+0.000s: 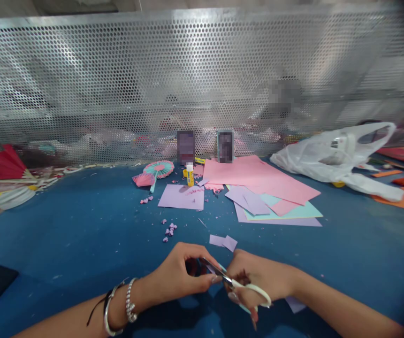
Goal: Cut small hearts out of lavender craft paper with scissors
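My right hand (pixel 265 272) is closed around the white handles of a pair of scissors (pixel 227 279), whose blades point up and left. Between the thumb and fingers of my left hand (pixel 179 272), a small piece of purple paper (pixel 210 269) shows at the blades, mostly hidden by the fingers. Two small purple paper pieces (pixel 217 240) lie just beyond my hands. Several tiny purple paper hearts (pixel 170 230) are scattered ahead of my left hand. Part of another purple paper piece (pixel 295 304) shows beneath my right forearm.
A glue stick (pixel 189 176) stands by a purple sheet (pixel 177 199). Left of it lie pink and mint paper fans (pixel 159 168). Pink sheets (pixel 237 171) overlap mint and purple ones. A white plastic bag (pixel 314 157) sits at right, before a perforated metal screen (pixel 117 84).
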Tool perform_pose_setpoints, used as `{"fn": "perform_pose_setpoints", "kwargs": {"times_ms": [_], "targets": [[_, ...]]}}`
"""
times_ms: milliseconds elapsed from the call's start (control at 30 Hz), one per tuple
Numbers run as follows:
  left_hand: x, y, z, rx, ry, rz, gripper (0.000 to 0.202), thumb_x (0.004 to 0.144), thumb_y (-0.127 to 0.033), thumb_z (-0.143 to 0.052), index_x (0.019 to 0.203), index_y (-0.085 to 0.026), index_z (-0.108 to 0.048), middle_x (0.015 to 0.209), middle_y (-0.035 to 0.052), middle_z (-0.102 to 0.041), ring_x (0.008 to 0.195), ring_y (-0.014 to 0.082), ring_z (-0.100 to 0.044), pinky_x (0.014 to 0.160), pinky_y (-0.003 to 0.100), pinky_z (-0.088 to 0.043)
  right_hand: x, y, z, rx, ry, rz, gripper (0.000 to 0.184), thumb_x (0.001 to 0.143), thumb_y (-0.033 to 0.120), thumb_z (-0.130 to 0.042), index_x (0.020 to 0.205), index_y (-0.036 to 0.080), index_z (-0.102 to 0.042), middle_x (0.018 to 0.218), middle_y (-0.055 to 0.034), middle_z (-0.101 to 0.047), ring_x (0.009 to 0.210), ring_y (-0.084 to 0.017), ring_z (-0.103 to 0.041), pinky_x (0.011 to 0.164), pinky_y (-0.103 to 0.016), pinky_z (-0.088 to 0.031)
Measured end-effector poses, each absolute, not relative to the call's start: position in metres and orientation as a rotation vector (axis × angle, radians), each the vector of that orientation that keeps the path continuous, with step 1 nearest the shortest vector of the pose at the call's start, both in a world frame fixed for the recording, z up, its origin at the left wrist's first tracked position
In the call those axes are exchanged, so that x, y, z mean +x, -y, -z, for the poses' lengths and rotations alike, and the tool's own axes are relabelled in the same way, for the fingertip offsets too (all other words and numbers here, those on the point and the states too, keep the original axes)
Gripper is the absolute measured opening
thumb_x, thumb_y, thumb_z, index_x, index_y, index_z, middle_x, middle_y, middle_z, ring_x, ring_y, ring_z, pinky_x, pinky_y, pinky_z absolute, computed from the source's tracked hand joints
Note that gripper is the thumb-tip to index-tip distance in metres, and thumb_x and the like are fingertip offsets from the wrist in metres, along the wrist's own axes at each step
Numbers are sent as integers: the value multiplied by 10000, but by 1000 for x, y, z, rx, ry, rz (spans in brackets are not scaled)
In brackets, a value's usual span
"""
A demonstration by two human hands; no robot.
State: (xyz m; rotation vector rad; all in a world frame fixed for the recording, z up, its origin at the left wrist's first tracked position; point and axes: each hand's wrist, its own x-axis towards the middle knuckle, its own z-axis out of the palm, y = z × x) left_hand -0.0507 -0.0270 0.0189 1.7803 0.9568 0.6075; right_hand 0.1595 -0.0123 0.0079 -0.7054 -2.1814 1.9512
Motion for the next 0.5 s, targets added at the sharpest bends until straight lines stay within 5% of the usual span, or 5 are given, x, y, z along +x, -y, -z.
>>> {"fn": "perform_pose_setpoints", "kwargs": {"times_ms": [500], "targets": [[-53, 27, -19, 1792, -908, -612, 199, 713, -286, -650, 844, -148, -708, 658, 11, -601, 495, 57, -394, 444, 166, -277, 156, 14, -18, -742, 2219, -1972, 186, 720, 159, -477, 536, 126, -484, 470, 30, -531, 385, -39, -446, 368, -128, -309]]}}
